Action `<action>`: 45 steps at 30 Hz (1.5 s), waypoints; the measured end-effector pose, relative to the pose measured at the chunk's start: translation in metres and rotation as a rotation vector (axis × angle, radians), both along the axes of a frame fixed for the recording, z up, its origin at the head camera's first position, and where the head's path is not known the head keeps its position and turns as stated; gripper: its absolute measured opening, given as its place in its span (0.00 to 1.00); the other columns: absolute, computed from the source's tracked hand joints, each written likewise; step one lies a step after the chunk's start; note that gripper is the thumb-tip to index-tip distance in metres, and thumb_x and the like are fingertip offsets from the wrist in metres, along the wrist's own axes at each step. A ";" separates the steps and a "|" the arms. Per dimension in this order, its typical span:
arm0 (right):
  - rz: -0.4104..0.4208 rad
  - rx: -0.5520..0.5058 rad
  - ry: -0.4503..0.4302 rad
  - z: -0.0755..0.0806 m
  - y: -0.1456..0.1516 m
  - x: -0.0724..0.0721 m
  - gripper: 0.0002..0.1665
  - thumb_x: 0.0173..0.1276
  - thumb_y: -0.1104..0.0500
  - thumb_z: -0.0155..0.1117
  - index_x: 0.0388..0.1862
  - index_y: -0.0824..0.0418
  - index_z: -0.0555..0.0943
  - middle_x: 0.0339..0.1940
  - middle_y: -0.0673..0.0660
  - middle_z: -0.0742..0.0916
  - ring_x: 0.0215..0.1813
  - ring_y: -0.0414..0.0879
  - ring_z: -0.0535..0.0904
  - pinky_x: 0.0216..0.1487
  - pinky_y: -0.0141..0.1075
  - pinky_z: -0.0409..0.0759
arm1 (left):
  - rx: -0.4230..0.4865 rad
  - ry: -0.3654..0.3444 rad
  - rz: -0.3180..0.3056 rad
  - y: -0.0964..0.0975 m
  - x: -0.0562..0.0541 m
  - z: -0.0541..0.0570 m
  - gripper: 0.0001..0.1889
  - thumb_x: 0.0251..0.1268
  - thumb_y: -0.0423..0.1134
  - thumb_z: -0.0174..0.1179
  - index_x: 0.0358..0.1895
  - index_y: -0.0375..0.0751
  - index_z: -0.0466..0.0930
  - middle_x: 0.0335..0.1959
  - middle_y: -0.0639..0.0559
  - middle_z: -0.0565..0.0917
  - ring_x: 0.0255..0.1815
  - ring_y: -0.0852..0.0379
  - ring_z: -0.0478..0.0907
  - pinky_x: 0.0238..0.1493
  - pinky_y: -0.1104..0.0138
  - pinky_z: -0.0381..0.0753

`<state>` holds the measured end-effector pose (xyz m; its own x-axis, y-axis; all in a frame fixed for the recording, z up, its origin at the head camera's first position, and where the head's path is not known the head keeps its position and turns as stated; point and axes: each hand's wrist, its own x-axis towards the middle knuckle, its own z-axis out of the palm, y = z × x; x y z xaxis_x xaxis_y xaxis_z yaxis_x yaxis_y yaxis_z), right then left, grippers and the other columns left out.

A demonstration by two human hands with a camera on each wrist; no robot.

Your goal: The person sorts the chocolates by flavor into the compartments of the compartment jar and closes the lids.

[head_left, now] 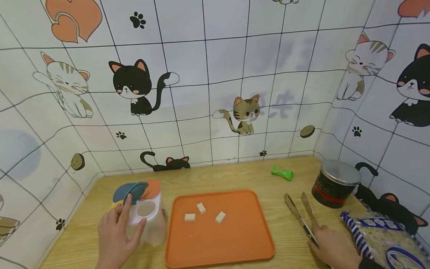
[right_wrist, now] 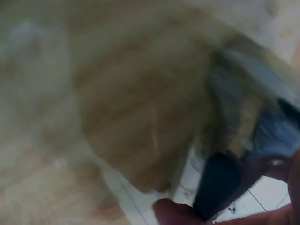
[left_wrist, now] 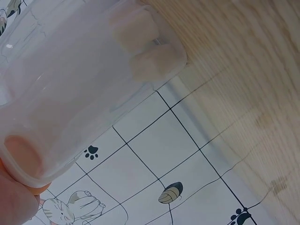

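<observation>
My left hand (head_left: 115, 233) is at a translucent container (head_left: 153, 233) with coloured flip lids. Its index finger touches a raised teal lid (head_left: 136, 192), and the thumb reaches along the front beside the uncovered round opening. Pale chunks (left_wrist: 157, 61) show through the container wall in the left wrist view. In my right hand (head_left: 334, 244) is a pair of metal tongs (head_left: 293, 206), their tips spread apart and pointing away from me. Several small things lie on an orange tray (head_left: 235, 239) between the hands: white blocks (head_left: 220, 217). The right wrist view is blurred.
A black tin (head_left: 332, 190) with a silver lid stands at the back right. In front of it lies a blue-and-white food bag (head_left: 386, 239). A small green packet (head_left: 282, 173) is near the back edge. Cat-patterned walls (head_left: 188, 104) border the wooden table.
</observation>
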<state>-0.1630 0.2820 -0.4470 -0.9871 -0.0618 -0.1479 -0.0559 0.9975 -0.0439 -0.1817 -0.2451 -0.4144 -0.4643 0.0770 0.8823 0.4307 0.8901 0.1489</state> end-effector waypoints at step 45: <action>0.694 -0.504 0.053 0.017 -0.104 -0.023 0.25 0.64 0.53 0.54 0.57 0.66 0.71 0.27 0.43 0.71 0.19 0.27 0.57 0.18 0.21 0.60 | 0.014 -0.068 -0.001 0.002 0.003 0.000 0.37 0.59 0.65 0.38 0.61 0.40 0.65 0.33 0.35 0.68 0.35 0.40 0.62 0.37 0.52 0.55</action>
<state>-0.1864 0.1779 -0.4300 -0.7062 -0.7002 0.1050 -0.6609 0.5988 -0.4524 -0.1786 -0.2426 -0.4141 -0.5229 0.0648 0.8499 0.4197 0.8874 0.1906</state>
